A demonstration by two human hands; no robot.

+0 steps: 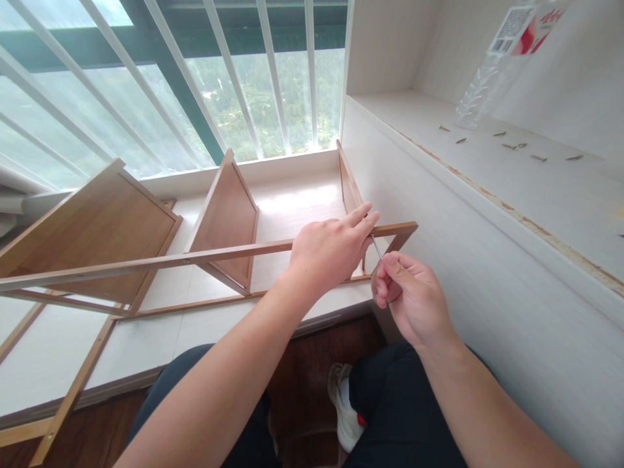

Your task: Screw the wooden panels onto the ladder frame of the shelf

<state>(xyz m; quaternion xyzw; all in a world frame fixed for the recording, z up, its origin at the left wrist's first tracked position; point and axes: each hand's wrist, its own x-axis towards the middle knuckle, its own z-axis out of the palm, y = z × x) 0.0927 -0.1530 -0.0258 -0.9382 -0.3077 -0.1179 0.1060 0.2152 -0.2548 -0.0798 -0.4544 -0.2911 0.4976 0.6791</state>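
A wooden shelf frame (pixel 238 251) lies on its side across the white window ledge, with panels standing between its rails. My left hand (pixel 334 247) is laid over the upper rail near its right end, fingers stretched across the far side and thumb mostly hidden; it holds the rail. Just right of it, my right hand (pixel 407 286) pinches a thin metal hex key (pixel 377 246) between thumb and fingers. The key's upper tip meets the rail beside my left fingers; the exact contact point is too small to make out.
On the white shelf (pixel 419 117) at right stand a clear plastic bottle (pixel 492 78) and several loose screws (pixel 509 146). A white side wall (pixel 468 240) is close beside my right hand. Window bars (pixel 273 78) rise behind the ledge. My knees and a shoe (pixel 346 416) are below.
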